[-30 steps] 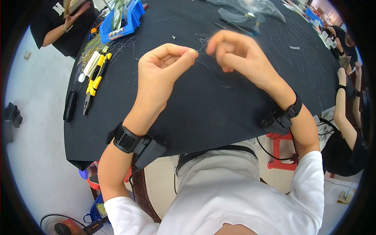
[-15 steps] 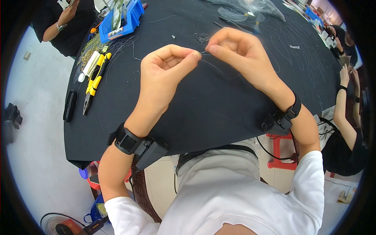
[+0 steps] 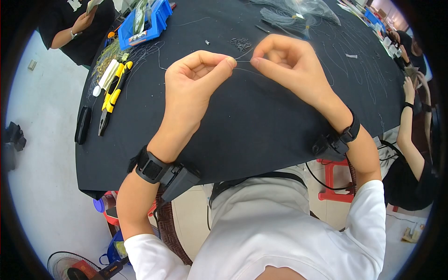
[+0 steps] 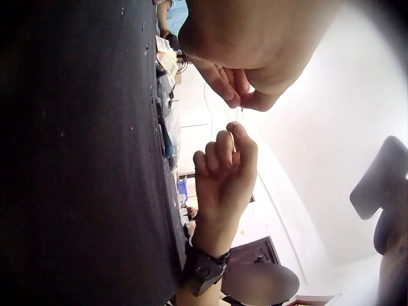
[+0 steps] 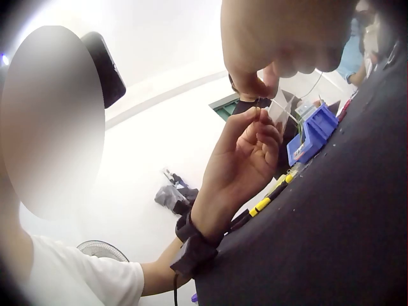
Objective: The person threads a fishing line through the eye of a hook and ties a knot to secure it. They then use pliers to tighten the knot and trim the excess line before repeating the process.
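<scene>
Left hand [image 3: 189, 88]: thumb and forefinger pinch a thin pale strand [image 3: 243, 61].
Right hand [image 3: 295, 67]: pinches the strand too, its fingertips near the left's but apart.
Strand: spans the gap between both hands.
Black tablecloth [image 3: 247, 126]: spreads beneath both hands; a tangled clump of line [image 3: 241, 44] lies just beyond the gap.
Left of the left hand: yellow-and-black pliers [image 3: 111, 100]; farther off, a blue plastic bin [image 3: 162, 17].
Beyond the right hand: bundled grey line [image 3: 280, 17].
Room: a standing person [image 3: 95, 35] past the pliers, a red stool [image 3: 329, 184] below the right wrist.
</scene>
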`<state>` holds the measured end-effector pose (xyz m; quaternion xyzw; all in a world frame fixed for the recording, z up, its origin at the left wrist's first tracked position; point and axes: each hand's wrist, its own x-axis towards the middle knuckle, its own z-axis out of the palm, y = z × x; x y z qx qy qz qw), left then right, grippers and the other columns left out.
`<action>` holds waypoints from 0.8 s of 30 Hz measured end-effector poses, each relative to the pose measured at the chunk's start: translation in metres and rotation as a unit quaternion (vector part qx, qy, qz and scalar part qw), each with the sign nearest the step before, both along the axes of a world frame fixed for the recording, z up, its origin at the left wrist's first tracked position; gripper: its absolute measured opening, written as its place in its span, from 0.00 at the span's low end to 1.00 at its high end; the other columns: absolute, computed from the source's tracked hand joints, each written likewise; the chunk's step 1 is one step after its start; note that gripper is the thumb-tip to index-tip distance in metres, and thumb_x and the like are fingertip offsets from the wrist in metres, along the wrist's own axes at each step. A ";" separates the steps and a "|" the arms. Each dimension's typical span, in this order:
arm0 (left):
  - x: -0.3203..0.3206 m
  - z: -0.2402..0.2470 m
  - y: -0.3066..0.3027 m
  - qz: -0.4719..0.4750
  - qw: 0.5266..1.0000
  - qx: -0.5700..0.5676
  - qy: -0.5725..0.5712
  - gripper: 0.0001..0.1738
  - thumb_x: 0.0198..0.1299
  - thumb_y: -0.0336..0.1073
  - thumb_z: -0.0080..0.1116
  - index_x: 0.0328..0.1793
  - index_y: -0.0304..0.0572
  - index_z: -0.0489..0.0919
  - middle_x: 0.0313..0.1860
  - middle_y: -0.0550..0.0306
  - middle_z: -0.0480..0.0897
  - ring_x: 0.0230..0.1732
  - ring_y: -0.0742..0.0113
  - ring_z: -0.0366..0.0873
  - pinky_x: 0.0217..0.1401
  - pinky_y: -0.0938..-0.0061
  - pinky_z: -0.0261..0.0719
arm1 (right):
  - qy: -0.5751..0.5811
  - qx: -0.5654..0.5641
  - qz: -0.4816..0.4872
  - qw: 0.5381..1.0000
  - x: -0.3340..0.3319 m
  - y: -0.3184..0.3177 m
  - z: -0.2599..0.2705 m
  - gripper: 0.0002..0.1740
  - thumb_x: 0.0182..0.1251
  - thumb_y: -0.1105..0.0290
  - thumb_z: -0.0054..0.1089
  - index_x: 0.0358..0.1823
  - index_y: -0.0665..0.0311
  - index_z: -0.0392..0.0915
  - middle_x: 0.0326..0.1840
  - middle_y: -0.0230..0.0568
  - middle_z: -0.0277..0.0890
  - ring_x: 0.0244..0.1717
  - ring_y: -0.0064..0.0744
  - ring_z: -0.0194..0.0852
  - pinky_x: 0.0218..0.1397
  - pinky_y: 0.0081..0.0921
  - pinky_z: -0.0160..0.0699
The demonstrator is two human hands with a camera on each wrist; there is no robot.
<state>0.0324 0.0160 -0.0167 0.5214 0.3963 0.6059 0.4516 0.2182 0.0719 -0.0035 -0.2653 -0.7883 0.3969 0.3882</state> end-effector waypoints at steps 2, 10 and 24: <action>0.000 0.000 0.000 0.007 1.000 -0.008 0.004 0.06 0.54 0.26 0.59 0.37 0.31 0.79 0.34 0.55 0.82 0.35 0.77 0.79 0.41 0.87 0.75 | 0.002 0.038 -0.006 0.999 0.001 -0.001 0.000 0.06 0.54 0.70 0.60 0.30 0.65 0.76 0.12 0.18 0.50 0.16 0.08 0.44 0.19 0.15 0.44; 0.000 0.000 0.000 0.009 0.999 -0.023 0.029 0.06 0.53 0.27 0.60 0.36 0.32 0.79 0.32 0.57 0.82 0.33 0.79 0.78 0.38 0.88 0.74 | -0.052 0.296 -0.071 0.951 0.004 -0.002 0.009 0.06 0.48 0.73 0.62 0.29 0.60 0.76 0.15 0.26 0.58 0.17 0.17 0.54 0.19 0.17 0.52; 0.001 -0.001 0.000 -0.013 0.999 -0.016 0.035 0.05 0.54 0.27 0.60 0.36 0.32 0.80 0.31 0.59 0.81 0.31 0.81 0.77 0.35 0.89 0.72 | 0.002 0.323 0.012 0.946 0.000 0.009 -0.004 0.05 0.50 0.74 0.62 0.30 0.61 0.76 0.33 0.33 0.77 0.32 0.29 0.75 0.31 0.20 0.71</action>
